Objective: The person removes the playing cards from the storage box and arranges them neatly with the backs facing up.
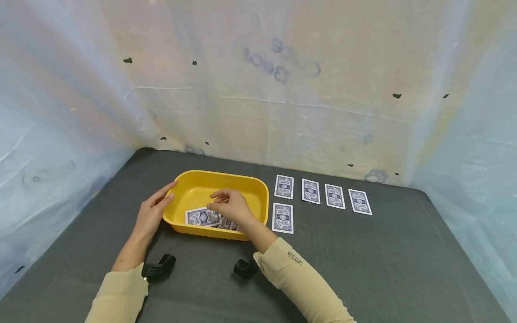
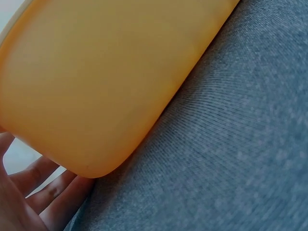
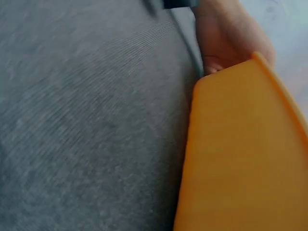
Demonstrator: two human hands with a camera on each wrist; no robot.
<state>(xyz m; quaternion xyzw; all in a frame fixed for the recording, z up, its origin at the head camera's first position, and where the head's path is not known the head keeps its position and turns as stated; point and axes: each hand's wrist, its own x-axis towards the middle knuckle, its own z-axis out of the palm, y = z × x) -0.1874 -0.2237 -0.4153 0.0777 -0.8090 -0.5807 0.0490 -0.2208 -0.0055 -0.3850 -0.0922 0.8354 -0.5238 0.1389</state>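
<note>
A yellow plastic bin [image 1: 220, 176] stands at the middle left, with several blue-and-white patterned playing cards [image 1: 202, 217] inside, near its front wall. My left hand [image 1: 151, 214] holds the bin's left end, thumb over the rim. In the left wrist view, the fingers [image 2: 50, 192] of that hand lie along the end wall. Over the inside of the bin hovers my right hand [image 1: 234, 207], fingers loosely bent and thumb tip close above the cards. A gap shows between thumb and forefinger, with no card in it. In the right wrist view, the bin wall [image 3: 240, 144] hides the right fingers.
Right of the bin, face-down cards lie in a back row, one of them a back-row card [image 1: 334, 196]. A single card [image 1: 282, 218] lies in front of that row's left end. Dark grey cloth [image 1: 383, 260] covers the table; pale sheeting [image 1: 258, 89] hangs behind it.
</note>
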